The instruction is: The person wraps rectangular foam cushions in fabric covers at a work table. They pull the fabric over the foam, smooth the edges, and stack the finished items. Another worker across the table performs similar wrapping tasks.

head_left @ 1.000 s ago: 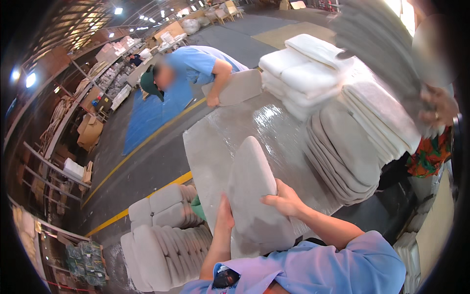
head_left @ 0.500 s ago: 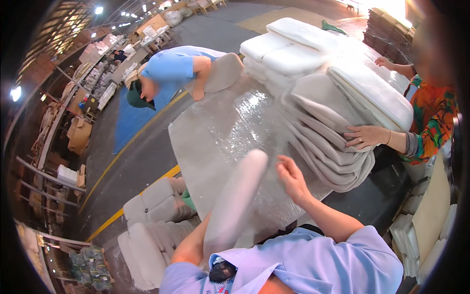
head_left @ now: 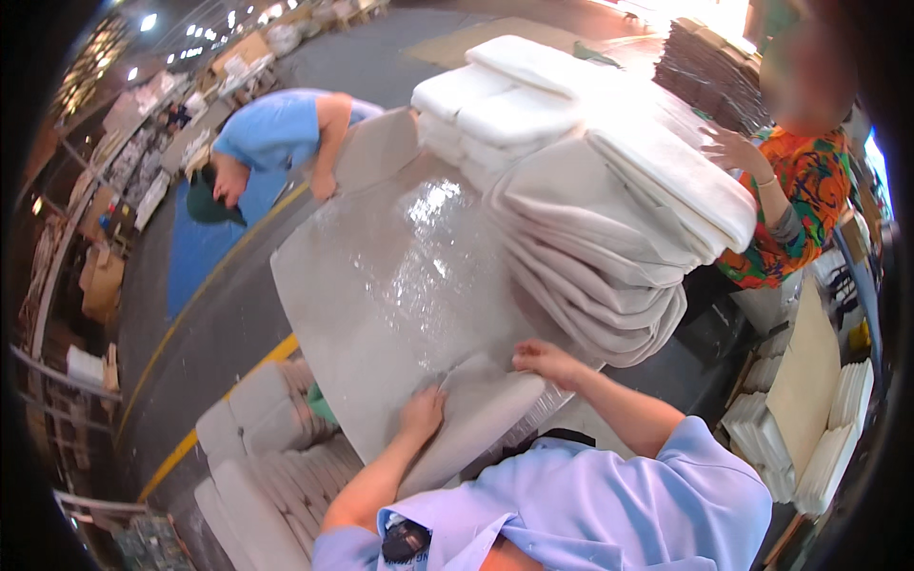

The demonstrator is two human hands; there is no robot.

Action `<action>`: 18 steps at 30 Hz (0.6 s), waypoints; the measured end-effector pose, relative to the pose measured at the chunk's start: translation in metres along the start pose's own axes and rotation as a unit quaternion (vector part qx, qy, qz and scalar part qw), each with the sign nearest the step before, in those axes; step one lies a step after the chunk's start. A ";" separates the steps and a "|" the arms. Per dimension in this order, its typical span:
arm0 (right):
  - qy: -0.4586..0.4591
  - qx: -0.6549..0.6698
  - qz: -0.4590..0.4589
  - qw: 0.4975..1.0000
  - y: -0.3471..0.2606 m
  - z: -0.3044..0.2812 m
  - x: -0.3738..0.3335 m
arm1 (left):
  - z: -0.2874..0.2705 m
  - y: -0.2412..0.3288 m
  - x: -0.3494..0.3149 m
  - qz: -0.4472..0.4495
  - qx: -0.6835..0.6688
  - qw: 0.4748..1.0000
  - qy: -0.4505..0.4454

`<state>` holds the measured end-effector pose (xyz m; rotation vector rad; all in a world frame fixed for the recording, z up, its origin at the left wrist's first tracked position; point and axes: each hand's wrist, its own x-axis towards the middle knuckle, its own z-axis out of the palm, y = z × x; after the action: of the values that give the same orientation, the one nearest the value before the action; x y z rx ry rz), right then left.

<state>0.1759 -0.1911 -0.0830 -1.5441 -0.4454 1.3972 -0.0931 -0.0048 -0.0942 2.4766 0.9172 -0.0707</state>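
Beige and flat, a padded cushion [head_left: 479, 417] met the left hand [head_left: 424, 412] and the curled right hand [head_left: 546, 364]; whether fingers gripped, I couldn't tell. It lay on the shiny, plastic-covered table [head_left: 357, 285]. Laying it down seemed the step; next needed steady hands.

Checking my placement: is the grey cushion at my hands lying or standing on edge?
Lying down: the grey cushion shows its broad face upward on the table; whether perfectly flat, I cannot tell.
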 end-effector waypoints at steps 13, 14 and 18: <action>-0.219 -0.472 0.197 0.831 -0.059 0.067 0.070 | -0.025 -0.015 -0.044 -0.133 -0.105 0.978 -0.123; -0.197 -0.392 0.224 0.870 -0.056 0.073 0.067 | -0.027 -0.029 -0.057 -0.155 -0.123 0.970 -0.140; -0.078 -0.096 0.270 0.955 -0.046 0.091 0.060 | -0.026 -0.059 -0.086 -0.254 -0.153 0.943 -0.153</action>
<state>0.1246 -0.0855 -0.0668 -1.8044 -0.2639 1.9534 -0.1994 -0.0052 -0.0782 1.8291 1.2908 -0.4386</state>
